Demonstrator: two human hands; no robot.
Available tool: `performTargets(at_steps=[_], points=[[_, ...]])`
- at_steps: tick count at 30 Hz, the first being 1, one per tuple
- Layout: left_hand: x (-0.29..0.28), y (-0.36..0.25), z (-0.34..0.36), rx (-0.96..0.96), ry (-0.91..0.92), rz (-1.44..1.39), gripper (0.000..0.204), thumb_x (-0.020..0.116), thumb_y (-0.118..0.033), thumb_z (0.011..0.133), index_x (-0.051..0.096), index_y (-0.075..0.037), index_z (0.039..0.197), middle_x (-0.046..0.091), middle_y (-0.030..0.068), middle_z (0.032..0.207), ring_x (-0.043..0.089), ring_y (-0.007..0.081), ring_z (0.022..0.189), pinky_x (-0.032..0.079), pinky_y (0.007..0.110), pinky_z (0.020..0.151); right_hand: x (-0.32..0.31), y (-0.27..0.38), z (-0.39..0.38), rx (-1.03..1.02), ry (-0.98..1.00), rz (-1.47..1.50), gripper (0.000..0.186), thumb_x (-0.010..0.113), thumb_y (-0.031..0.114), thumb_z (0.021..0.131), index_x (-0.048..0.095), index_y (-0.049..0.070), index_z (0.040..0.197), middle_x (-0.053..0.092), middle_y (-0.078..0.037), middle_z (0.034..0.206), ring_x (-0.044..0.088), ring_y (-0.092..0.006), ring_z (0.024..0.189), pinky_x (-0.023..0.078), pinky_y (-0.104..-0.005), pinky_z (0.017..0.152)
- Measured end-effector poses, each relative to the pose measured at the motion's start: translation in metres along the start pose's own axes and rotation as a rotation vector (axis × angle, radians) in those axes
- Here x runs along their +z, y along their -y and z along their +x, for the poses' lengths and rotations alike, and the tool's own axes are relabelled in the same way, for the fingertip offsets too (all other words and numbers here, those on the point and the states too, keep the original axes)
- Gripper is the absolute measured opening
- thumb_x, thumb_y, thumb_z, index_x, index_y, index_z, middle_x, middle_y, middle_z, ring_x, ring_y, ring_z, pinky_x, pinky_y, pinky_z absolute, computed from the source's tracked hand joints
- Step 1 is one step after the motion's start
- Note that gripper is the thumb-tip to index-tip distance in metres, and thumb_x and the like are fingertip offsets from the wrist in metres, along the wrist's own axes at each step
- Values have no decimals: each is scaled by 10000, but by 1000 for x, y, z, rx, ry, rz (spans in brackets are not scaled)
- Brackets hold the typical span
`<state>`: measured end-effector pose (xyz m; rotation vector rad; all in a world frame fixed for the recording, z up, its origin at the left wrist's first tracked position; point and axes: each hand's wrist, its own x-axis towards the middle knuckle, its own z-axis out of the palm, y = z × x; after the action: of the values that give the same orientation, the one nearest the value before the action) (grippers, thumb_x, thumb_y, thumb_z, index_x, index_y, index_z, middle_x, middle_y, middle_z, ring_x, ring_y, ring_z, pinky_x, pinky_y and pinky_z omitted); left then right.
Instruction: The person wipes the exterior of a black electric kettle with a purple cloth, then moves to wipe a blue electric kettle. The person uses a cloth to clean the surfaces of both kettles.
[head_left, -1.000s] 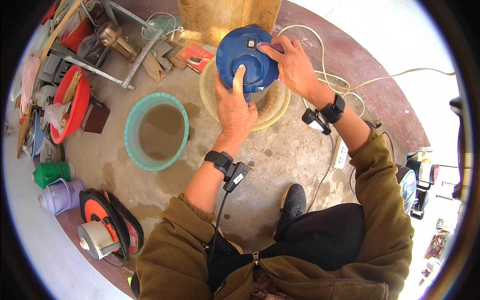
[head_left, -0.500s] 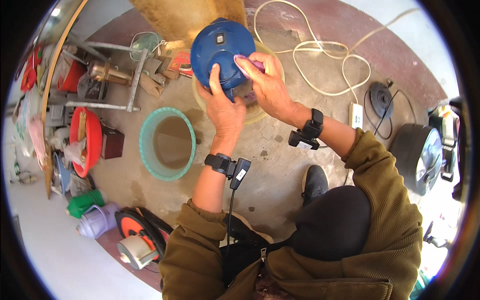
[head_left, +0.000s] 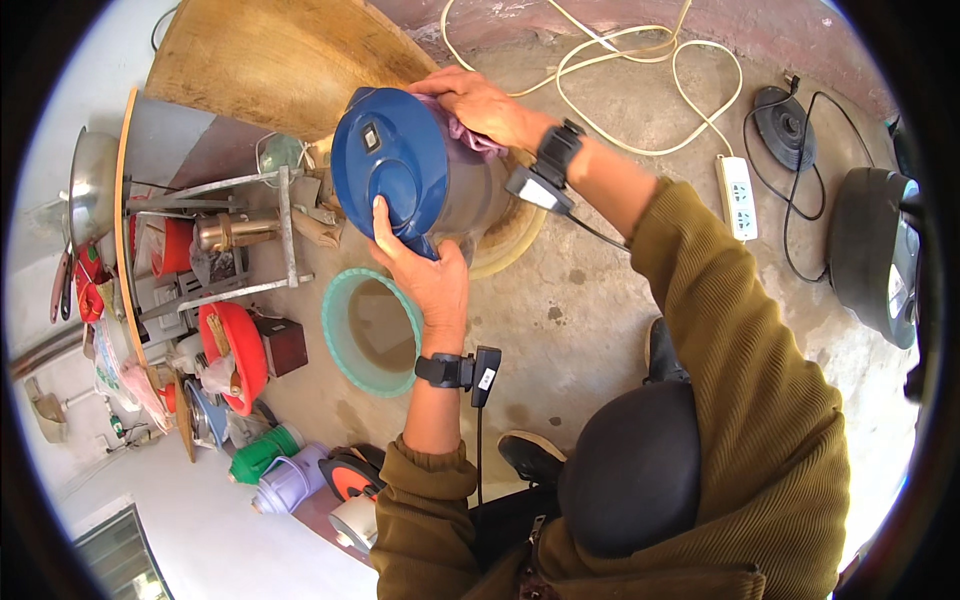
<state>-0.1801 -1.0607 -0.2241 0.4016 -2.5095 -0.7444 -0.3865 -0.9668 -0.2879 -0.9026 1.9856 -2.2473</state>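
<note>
Left hand point(head_left: 428, 285): curled round the handle point(head_left: 426, 247)
Right hand point(head_left: 485, 106): half-curled, pressing a cloth point(head_left: 478, 142)
Jug point(head_left: 425, 160): you're likely wiping; next needs steady hold

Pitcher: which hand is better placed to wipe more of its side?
Right, most likely. The right hand has the cloth against the side of the pitcher; the left hand grips the handle, with a digit on the lid, and seems better suited to steadying.
</note>
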Motion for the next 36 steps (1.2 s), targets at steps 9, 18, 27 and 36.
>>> performTargets(at_steps=[9, 18, 27, 36], points=[[1, 5, 0, 57, -27, 8, 958, 563, 138, 679, 330, -106, 1575, 418, 253, 1356, 473, 477, 1268, 376, 525, 1132, 12, -36, 5, 358, 121, 230, 415, 449, 205, 1018, 684, 143, 1355, 731, -46, 922, 633, -113, 679, 517, -289, 607], [3, 6, 0, 106, -60, 36, 958, 558, 141, 684, 338, -129, 1577, 423, 257, 1354, 478, 484, 1272, 395, 527, 1120, 27, -26, -106, 755, 3, 155, 510, 375, 357, 1074, 474, -3, 1421, 625, -227, 1287, 557, -298, 1270, 424, -404, 1087], [4, 7, 0, 92, -60, 52, 968, 557, 132, 677, 336, -144, 1578, 416, 278, 1336, 519, 519, 1216, 440, 532, 1077, 79, -24, -133, 811, -519, 677, 415, 374, 52, 1010, 570, 10, 1374, 694, -147, 1076, 686, -282, 891, 560, -405, 766], [5, 8, -1, 54, -61, 31, 977, 554, 129, 666, 341, -146, 1578, 410, 277, 1353, 511, 522, 1232, 439, 531, 1079, 15, -80, -29, 965, 68, 338, 460, 448, 5, 968, 687, 119, 1343, 721, -86, 1055, 632, -181, 729, 540, -314, 586]])
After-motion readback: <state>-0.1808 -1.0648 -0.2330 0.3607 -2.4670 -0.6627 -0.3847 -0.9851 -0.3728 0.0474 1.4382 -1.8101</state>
